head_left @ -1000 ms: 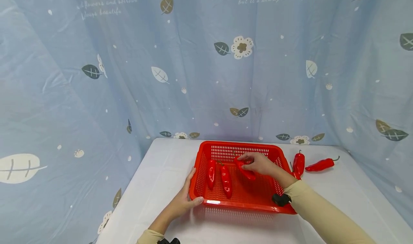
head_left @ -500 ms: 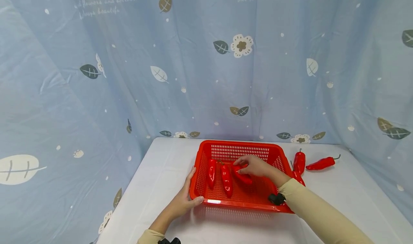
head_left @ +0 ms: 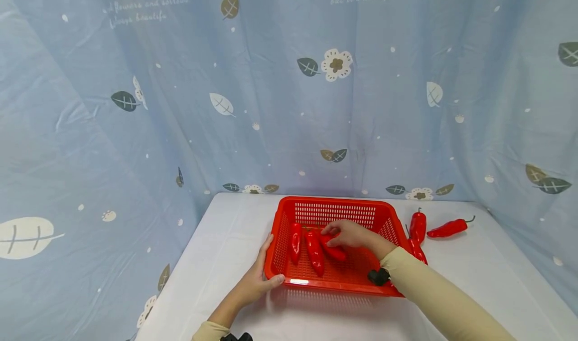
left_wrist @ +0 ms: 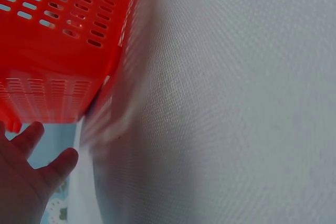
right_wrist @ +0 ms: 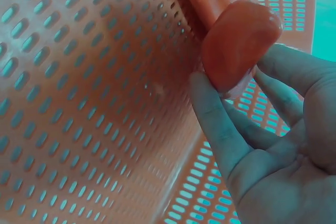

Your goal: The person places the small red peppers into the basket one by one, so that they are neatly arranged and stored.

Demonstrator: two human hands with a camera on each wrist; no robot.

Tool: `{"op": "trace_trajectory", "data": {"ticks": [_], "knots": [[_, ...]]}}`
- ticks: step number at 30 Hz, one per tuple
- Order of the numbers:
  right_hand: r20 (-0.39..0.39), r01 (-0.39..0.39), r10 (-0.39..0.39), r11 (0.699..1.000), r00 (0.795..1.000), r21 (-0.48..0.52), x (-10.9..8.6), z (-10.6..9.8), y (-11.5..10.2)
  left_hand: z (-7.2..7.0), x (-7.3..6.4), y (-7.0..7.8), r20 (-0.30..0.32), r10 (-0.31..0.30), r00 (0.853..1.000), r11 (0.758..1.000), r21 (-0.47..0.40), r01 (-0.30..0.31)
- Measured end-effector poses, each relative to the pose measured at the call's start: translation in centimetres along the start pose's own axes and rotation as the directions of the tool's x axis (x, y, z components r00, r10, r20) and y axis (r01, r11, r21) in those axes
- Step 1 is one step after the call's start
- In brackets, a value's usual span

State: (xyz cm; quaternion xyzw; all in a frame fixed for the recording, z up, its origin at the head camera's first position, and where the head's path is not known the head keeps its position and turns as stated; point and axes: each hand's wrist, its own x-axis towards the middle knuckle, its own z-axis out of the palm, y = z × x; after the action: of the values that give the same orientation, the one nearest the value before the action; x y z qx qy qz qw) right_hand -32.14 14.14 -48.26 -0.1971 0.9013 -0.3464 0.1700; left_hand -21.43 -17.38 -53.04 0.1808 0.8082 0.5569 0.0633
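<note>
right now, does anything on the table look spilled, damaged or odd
Nothing stands out: three glossy red peppers are inside the red perforated plastic basket, and three others lie on the white table beside it.

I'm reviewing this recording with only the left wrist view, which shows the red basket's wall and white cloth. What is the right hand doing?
Observer: The right hand pinches a red pepper inside the basket.
Operator: Are any others in there?
Observer: Yes, two more peppers lie in it, to the person's left of the held one.
Operator: And outside the basket?
Observer: Three peppers lie on the white table, to the basket's right.
</note>
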Motion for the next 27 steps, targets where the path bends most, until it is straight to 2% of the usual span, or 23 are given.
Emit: {"op": "trace_trajectory", "data": {"ticks": [5, 14, 27], "knots": [[0.018, -0.032, 0.031, 0.999, 0.999, 0.025, 0.3, 0.4, -0.6, 0.0, 0.0, 0.0, -0.005, -0.014, 1.0, 1.0, -0.001, 0.014], [0.072, -0.048, 0.038, 0.989, 0.997, 0.143, 0.6, 1.0, -1.0, 0.0, 0.0, 0.0, -0.012, 0.014, 1.0, 1.0, 0.022, -0.014], [0.069, -0.091, 0.081, 0.982, 0.994, 0.165, 0.5, 1.0, -1.2, -0.1, 0.0, 0.0, -0.003, 0.01, 1.0, 1.0, 0.0, -0.01]]}}
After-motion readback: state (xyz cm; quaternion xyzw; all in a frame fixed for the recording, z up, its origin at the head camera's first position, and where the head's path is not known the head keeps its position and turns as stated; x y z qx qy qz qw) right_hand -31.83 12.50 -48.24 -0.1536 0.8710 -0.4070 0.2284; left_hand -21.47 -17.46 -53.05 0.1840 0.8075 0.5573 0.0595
